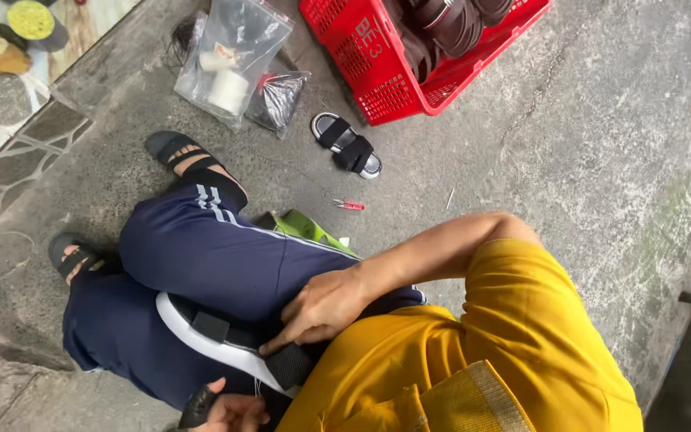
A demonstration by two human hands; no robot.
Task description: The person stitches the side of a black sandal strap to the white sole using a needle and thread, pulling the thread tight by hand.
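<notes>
Resting on lap, white-soled black-strapped sandal [225,336]

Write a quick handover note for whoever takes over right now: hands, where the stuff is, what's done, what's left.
Right hand: fingers pressing a black strap on the white-soled sandal lying across the lap.
Left hand: at the sandal's near end, gripping a black piece.
Finished-looking sandal lies on the concrete; more sit in the red basket. Red snips lie on the ground ahead.
Done: cannot tell.
Left: the sandal in hand.
</notes>
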